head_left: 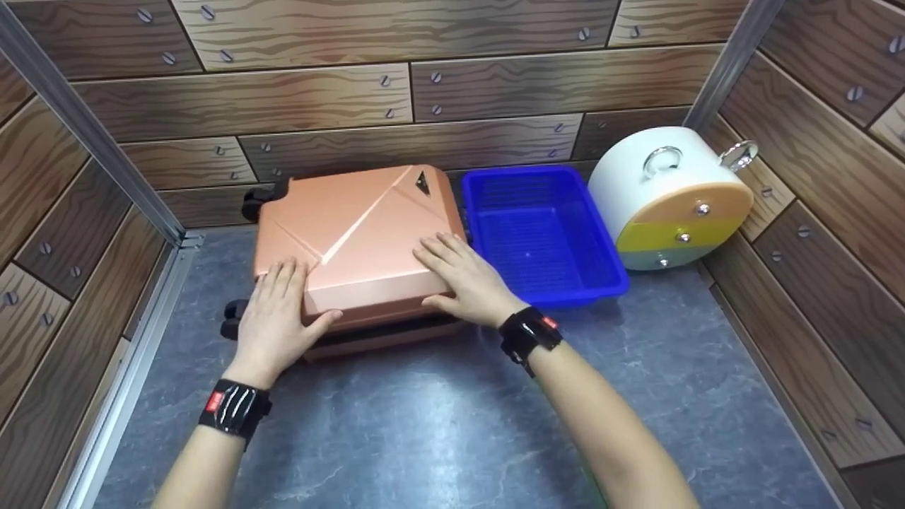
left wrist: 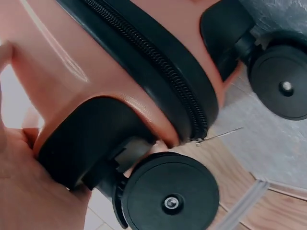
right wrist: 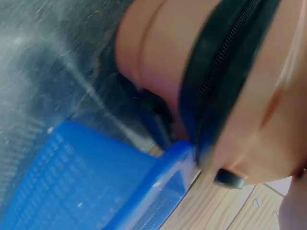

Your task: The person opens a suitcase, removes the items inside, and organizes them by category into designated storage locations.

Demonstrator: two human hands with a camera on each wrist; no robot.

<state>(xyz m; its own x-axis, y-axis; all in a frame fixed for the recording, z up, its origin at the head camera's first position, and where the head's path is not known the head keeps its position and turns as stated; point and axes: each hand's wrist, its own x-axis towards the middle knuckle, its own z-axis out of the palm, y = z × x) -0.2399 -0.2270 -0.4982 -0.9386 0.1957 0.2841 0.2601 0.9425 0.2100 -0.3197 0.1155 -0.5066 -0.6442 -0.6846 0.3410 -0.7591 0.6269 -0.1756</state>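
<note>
A rose-gold hard-shell suitcase lies flat on the grey floor. My left hand rests on its near left corner, fingers extended on the lid and thumb spread along the front edge. Near the other front corner, my right hand lies with straight fingers over the lid. The left wrist view shows the suitcase's black zipper and a black wheel close to that hand. In the right wrist view the zipper band runs round the suitcase's side, and the right hand shows only at the edge.
A blue plastic basket stands right beside the suitcase. Further right is a rounded white cabinet with coloured drawer fronts, silver knobs and ring handles. Wood-patterned walls with metal corner rails enclose the floor.
</note>
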